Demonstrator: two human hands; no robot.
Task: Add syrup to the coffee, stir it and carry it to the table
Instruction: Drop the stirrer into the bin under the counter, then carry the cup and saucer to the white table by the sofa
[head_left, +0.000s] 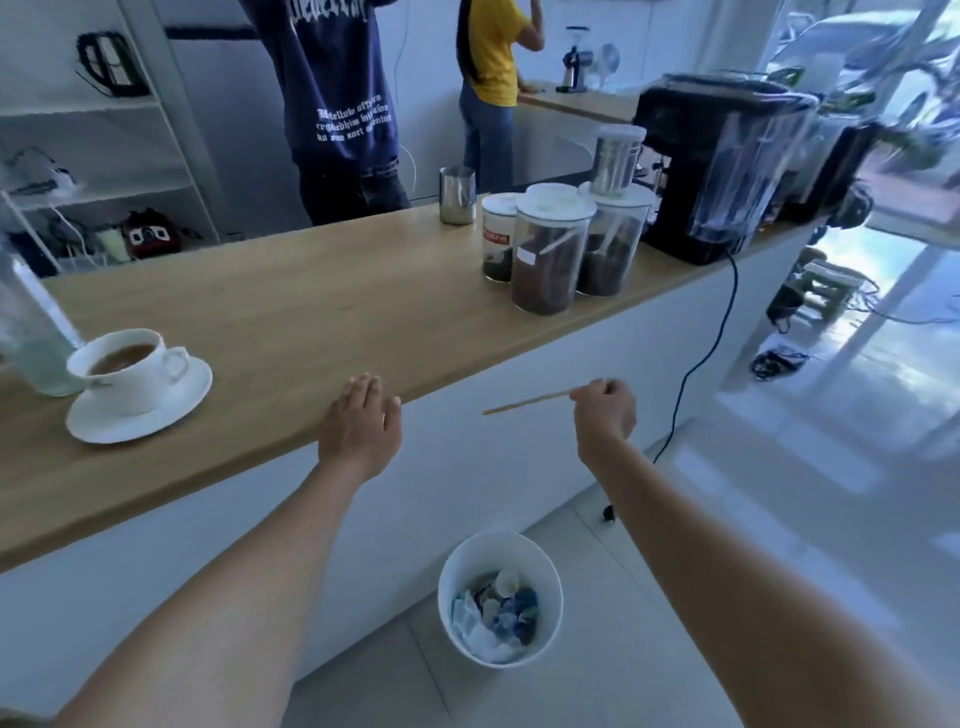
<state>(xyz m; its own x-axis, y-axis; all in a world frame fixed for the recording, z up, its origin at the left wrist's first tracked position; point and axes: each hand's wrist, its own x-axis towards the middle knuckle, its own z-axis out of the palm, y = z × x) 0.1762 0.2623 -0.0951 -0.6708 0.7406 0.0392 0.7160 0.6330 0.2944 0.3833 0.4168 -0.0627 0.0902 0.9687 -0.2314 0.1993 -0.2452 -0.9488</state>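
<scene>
Two hands are hovering before the counter (291, 306), the left hand (361, 423) open and empty, the right hand (605, 410) pinching a wooden stirrer (524, 403) above the bin (500, 597), likely discarding it before carrying the coffee cup (127, 371) from its saucer-spot at far left.

The worktop (311, 312) is pale wood with a smooth, matt grain. On it the cup (130, 369) and saucer (150, 410) look like glossy white ceramic. Right of the cup, a polished metal jug (457, 195) and clear plastic jars (550, 254) (white lids). The stick (524, 403) is bare wood, probably. The floor tiles (779, 467) below the worktop shine.
</scene>
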